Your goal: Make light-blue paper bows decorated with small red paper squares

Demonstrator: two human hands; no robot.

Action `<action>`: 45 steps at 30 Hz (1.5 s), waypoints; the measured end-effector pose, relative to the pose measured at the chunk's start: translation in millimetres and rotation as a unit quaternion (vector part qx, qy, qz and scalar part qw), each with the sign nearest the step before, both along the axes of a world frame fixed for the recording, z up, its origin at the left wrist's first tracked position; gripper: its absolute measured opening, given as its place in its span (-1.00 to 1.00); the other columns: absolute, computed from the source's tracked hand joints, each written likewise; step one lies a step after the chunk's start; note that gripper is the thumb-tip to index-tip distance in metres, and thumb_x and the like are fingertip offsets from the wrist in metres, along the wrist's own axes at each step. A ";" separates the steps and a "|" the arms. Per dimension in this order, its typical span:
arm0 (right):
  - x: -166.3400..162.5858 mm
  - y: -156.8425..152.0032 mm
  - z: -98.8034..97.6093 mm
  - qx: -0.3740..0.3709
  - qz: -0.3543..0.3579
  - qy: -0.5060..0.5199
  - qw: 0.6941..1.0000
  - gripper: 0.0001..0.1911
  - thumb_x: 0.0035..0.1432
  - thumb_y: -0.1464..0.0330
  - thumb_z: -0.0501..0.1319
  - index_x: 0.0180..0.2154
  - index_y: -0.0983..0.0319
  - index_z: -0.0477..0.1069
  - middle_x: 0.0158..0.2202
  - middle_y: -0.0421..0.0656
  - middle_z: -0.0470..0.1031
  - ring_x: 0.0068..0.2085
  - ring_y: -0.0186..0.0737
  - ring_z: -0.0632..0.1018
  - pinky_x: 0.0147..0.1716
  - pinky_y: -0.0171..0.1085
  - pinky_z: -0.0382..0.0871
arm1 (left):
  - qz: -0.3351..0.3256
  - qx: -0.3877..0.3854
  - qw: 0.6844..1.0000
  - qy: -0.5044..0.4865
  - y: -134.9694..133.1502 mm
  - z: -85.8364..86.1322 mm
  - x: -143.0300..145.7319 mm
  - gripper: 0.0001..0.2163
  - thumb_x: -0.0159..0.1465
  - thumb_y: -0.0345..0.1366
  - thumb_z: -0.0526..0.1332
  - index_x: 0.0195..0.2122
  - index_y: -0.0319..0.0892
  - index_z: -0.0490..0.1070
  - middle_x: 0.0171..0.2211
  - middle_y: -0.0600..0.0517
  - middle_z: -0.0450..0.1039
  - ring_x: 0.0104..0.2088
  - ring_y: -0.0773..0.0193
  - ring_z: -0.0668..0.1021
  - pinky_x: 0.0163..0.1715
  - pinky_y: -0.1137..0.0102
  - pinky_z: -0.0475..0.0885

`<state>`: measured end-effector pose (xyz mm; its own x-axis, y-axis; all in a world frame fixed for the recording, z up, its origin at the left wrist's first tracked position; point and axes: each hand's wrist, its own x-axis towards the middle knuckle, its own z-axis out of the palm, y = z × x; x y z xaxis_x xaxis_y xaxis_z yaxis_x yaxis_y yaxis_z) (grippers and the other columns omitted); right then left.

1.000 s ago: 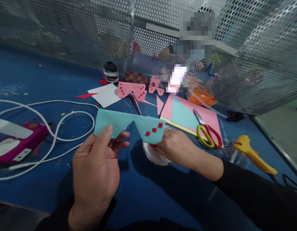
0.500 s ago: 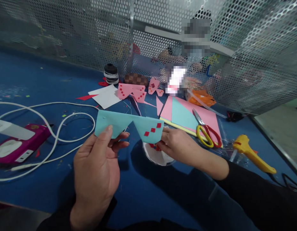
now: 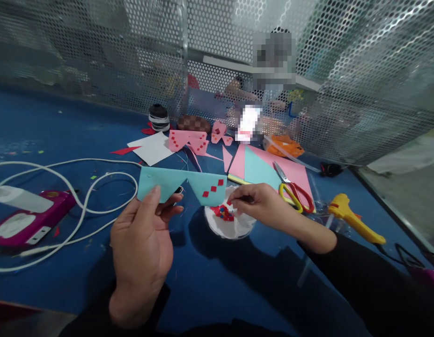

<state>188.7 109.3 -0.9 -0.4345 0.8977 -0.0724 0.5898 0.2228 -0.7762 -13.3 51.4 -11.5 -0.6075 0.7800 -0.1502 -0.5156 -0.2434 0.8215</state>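
My left hand (image 3: pixel 143 243) pinches the left end of a light blue folded paper bow (image 3: pixel 181 183), thumb on top. The bow's right wing carries three small red squares (image 3: pixel 212 187). Just right of the bow, my right hand (image 3: pixel 261 203) hovers over a white dish (image 3: pixel 234 227) holding a pile of red paper bits (image 3: pixel 222 212). Its thumb and forefinger are pinched together over the pile; a tiny red piece may be between them, too small to be sure.
Red-and-yellow scissors (image 3: pixel 294 189) lie on pink and blue paper sheets (image 3: pixel 259 169). A yellow glue gun (image 3: pixel 353 218) is at right. A pink device (image 3: pixel 27 220) with white cables (image 3: pixel 83 206) lies left. A pink bow (image 3: pixel 188 140), thread spool (image 3: pixel 158 117) and perforated metal screen (image 3: pixel 343 70) stand behind.
My right hand has let go of the bow's right wing and moved down over the dish, uncovering the red bits. The left hand keeps its hold. The view has shifted slightly.
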 end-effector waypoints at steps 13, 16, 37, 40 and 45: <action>3.2 -4.8 6.9 0.023 -0.053 0.106 0.993 -0.82 0.11 0.24 0.26 -0.45 0.20 0.44 -0.54 -0.27 0.48 -0.48 -0.34 0.48 -0.44 -0.29 0.34 | 0.003 -0.011 1.000 0.002 0.3 2.0 1.1 -0.95 0.05 -0.37 0.40 -0.46 -0.16 0.56 -0.47 0.13 0.59 -0.46 0.32 0.62 -0.56 0.51 0.49; 6.3 -12.3 11.1 0.064 -0.085 0.131 0.986 -0.80 0.14 0.23 0.25 -0.45 0.20 0.43 -0.52 -0.25 0.48 -0.43 -0.30 0.48 -0.38 -0.25 0.33 | -0.015 -0.009 1.000 0.004 -0.7 3.7 2.3 -0.94 0.07 -0.38 0.40 -0.41 -0.18 0.57 -0.45 0.12 0.60 -0.46 0.33 0.62 -0.53 0.50 0.49; 14.1 -96.7 20.7 0.136 -0.069 0.167 0.974 -0.88 0.26 0.35 0.23 -0.35 0.15 0.48 -0.27 -0.19 0.58 -0.16 -0.21 0.56 -0.07 -0.17 0.37 | -0.332 -0.045 0.931 0.149 -55.1 -4.8 50.4 -0.88 0.18 -0.22 0.38 -0.34 -0.13 0.67 -0.43 0.01 0.63 -0.40 0.29 0.55 -0.42 0.49 0.45; 15.6 -96.1 15.9 0.129 -0.076 0.149 0.977 -0.86 0.27 0.34 0.21 -0.37 0.15 0.46 -0.36 -0.21 0.54 -0.26 -0.23 0.54 -0.15 -0.17 0.36 | -0.346 -0.050 0.924 0.156 -57.0 -8.1 51.6 -0.86 0.20 -0.21 0.37 -0.33 -0.16 0.65 -0.41 0.00 0.62 -0.38 0.28 0.54 -0.42 0.48 0.45; 21.2 -94.3 15.4 0.169 -0.091 0.132 0.973 -0.84 0.27 0.32 0.18 -0.39 0.14 0.43 -0.40 -0.20 0.51 -0.29 -0.21 0.51 -0.19 -0.16 0.35 | -0.315 -0.047 0.933 0.169 -58.2 -6.1 43.9 -0.81 0.12 -0.22 0.44 -0.34 -0.14 0.48 -0.40 0.08 0.55 -0.41 0.29 0.56 -0.46 0.48 0.49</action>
